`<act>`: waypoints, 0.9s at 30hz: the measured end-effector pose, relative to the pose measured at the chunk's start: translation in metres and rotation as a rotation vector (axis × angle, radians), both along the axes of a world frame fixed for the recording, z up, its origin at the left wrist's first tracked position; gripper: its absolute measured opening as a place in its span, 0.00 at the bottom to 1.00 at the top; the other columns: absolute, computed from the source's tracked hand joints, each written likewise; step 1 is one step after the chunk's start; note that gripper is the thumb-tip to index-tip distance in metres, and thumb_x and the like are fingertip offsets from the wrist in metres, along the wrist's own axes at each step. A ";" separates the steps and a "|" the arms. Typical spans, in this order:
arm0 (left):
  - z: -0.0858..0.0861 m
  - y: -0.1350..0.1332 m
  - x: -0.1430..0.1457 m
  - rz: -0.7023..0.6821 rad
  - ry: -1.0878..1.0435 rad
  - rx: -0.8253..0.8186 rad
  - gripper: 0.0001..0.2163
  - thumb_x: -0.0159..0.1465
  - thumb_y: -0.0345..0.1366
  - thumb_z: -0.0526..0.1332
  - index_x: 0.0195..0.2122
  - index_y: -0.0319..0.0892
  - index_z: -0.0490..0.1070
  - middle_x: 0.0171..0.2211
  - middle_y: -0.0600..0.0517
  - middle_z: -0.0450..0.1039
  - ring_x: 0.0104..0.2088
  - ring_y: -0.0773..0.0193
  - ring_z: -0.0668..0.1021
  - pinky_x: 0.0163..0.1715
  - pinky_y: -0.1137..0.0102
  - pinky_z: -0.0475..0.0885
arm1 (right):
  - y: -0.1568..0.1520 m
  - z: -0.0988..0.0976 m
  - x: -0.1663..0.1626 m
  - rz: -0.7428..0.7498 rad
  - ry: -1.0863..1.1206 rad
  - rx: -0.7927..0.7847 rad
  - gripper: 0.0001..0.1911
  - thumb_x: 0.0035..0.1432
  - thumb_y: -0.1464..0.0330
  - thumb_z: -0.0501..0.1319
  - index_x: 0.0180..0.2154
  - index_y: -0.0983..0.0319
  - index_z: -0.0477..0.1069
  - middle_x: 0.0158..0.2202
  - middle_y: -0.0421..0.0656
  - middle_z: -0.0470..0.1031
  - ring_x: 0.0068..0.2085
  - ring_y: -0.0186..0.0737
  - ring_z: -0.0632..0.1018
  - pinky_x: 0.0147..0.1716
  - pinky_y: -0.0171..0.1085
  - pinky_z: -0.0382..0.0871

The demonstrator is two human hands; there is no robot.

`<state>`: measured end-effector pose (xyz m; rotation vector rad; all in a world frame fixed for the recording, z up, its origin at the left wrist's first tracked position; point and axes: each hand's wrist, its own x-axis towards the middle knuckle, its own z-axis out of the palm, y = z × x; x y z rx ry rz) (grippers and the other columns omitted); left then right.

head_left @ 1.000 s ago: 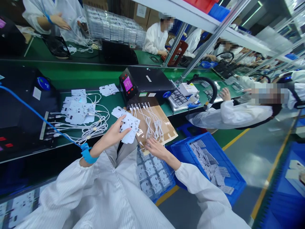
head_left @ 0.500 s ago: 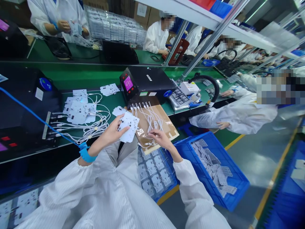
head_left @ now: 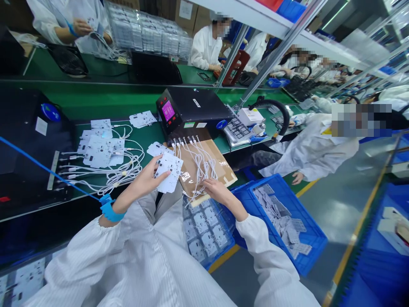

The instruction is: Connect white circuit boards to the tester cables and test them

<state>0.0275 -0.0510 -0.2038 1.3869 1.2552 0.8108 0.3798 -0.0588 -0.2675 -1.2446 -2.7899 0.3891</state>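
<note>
A white circuit board (head_left: pixel 171 172) is gripped along its left side by my left hand (head_left: pixel 150 175), thumb on its upper face. Behind its top edge lies another white board (head_left: pixel 156 148). My right hand (head_left: pixel 217 190) is closed among the white cables (head_left: pixel 200 164) over a brown cardboard sheet (head_left: pixel 223 164); its fingertips pinch at the cables, though the exact end is too small to make out. These cables run from the front of a black test box (head_left: pixel 198 106) with a lit pink screen. A blue wrist strap (head_left: pixel 110 208) circles my left wrist.
On the left, several white boards (head_left: pixel 102 147) lie wired by cables to a second black box (head_left: pixel 28 140). Below the bench edge sit a tray of boards (head_left: pixel 207 226) and a blue bin (head_left: pixel 306 251) of white pieces. A co-worker's sleeve (head_left: pixel 284 162) is at the right.
My right hand has shifted slightly, its fingers more closed over the cables. My left hand still holds the board. The whole view has shifted a little; the co-worker at right has moved.
</note>
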 end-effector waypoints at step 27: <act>0.001 0.000 0.002 -0.009 0.152 0.001 0.41 0.65 0.56 0.63 0.73 0.44 0.52 0.63 0.36 0.72 0.69 0.37 0.68 0.59 0.49 0.75 | 0.021 0.005 -0.037 0.216 0.095 0.190 0.13 0.69 0.73 0.60 0.50 0.57 0.80 0.61 0.50 0.77 0.64 0.53 0.72 0.60 0.55 0.74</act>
